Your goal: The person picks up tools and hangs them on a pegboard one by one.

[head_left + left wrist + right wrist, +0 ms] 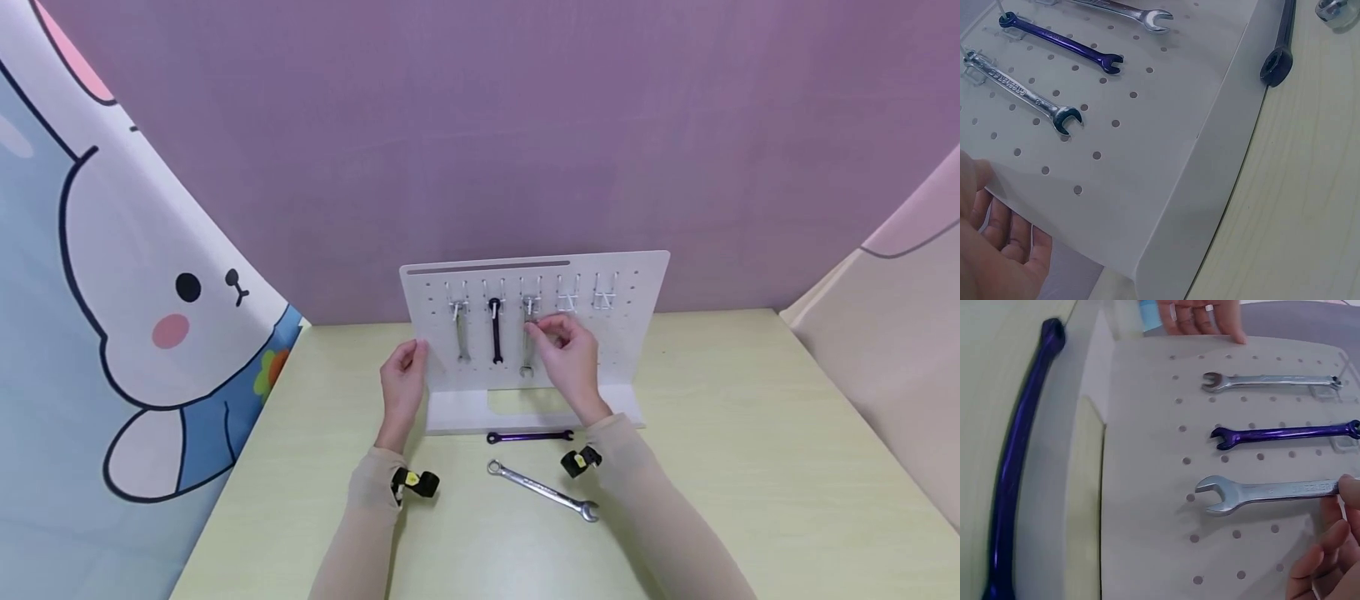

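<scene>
Fingers (557, 323) of our right hand (573, 360) pinched on a wrench (1272, 491), our left hand (403, 381) gripping the board's (624, 325) edge, two more wrenches (496, 335) hanging alongside, two loose wrenches (543, 490) in front.

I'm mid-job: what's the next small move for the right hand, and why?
Probably ease the right hand off the silver wrench it pinches: its upper end appears to be at the third hook from the left, beside the hanging purple wrench, and the left hand holds the pegboard by its edge.
</scene>
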Tool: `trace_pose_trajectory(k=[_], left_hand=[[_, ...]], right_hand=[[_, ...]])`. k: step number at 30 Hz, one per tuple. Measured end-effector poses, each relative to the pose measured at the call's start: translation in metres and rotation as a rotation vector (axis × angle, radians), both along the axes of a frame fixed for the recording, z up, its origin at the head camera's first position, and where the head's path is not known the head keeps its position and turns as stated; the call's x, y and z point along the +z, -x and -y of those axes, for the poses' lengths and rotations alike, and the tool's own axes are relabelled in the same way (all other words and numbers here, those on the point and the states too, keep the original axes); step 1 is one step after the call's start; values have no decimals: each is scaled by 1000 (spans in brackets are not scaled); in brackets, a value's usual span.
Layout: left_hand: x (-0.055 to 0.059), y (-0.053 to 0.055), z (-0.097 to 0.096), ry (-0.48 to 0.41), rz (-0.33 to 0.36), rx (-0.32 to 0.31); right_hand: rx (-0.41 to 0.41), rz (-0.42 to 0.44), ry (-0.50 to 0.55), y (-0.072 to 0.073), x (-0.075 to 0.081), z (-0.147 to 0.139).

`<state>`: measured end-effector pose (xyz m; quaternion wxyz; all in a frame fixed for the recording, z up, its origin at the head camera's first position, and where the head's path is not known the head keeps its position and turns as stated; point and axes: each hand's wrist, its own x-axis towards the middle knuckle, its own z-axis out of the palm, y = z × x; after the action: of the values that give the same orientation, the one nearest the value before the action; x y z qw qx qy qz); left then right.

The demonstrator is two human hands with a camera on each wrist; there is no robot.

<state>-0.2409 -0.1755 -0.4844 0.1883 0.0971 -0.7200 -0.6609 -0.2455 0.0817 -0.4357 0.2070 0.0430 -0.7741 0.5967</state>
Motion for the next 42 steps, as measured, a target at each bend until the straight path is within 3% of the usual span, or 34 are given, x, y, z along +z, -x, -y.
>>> trace_pose_trajectory(k=[8, 17, 25, 42], left_hand=[[1, 0, 0, 0, 4, -6], [1, -1, 0, -1, 7, -7], [2, -1, 0, -5, 13, -5], [4, -3, 0, 12, 8, -19]], right_hand=[[-51, -186, -166, -2, -5, 1], [-110, -257, -276, -3, -13, 1], [-103, -246, -298, -4, -20, 0], [1, -121, -335, -19, -40, -20]])
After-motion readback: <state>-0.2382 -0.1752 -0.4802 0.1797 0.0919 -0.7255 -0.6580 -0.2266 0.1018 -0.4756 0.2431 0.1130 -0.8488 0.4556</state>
